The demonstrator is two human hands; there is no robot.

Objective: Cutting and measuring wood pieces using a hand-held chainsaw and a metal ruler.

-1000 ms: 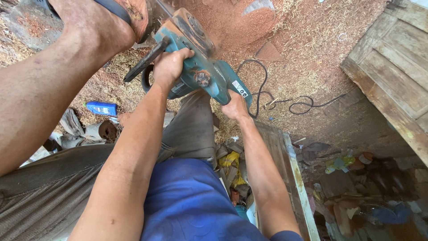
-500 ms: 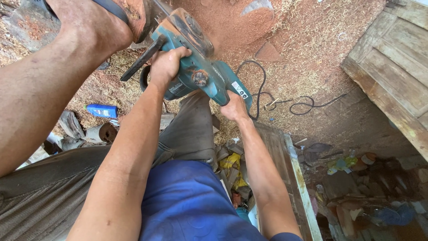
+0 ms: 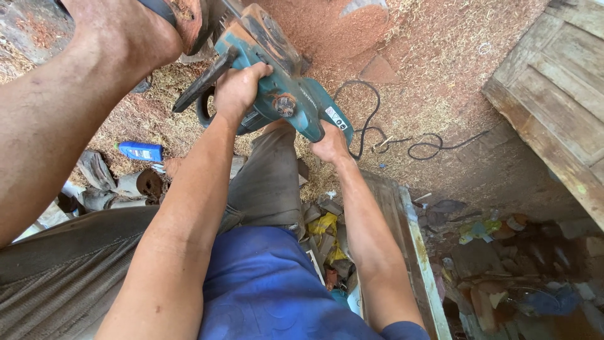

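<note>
Both hands grip the teal saw (image 3: 283, 94), left hand (image 3: 238, 91) clamped on its front handle, right hand (image 3: 330, 143) on the rear, above thick sawdust (image 3: 440, 56); cutting looks underway, the blade hidden.

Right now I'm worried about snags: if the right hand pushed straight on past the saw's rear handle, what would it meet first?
Probably the black power cord looped on the sawdust just beyond the right hand; depth is unclear.

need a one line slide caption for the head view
Both hands grip a teal electric chainsaw, left hand on the front handle, right hand at the rear, over sawdust-strewn ground with a black cord.
</note>
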